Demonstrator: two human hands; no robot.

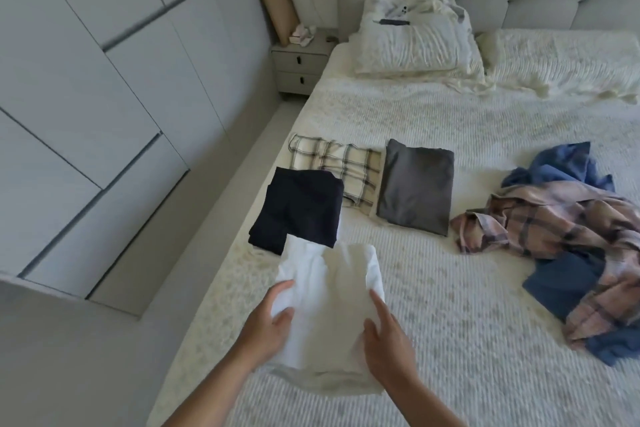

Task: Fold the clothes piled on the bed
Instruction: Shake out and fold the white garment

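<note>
A folded white garment [332,291] is held just above the bed near its left edge. My left hand [268,319] grips its left side, thumb on top. My right hand [384,333] holds its right side, fingers on the cloth. Its far end overlaps a folded dark navy garment [298,208]. Beyond lie a folded cream plaid piece [341,163] and a folded grey piece [415,187]. To the right is an unfolded heap: a pink plaid shirt [568,229] tangled with blue clothes [561,166].
The bed [450,322] has a ribbed white cover. Pillows [415,42] with a phone on top lie by the padded headboard. A nightstand [299,62] stands at the far left corner. Grey wardrobe doors [86,80] run along the narrow floor gap on the left.
</note>
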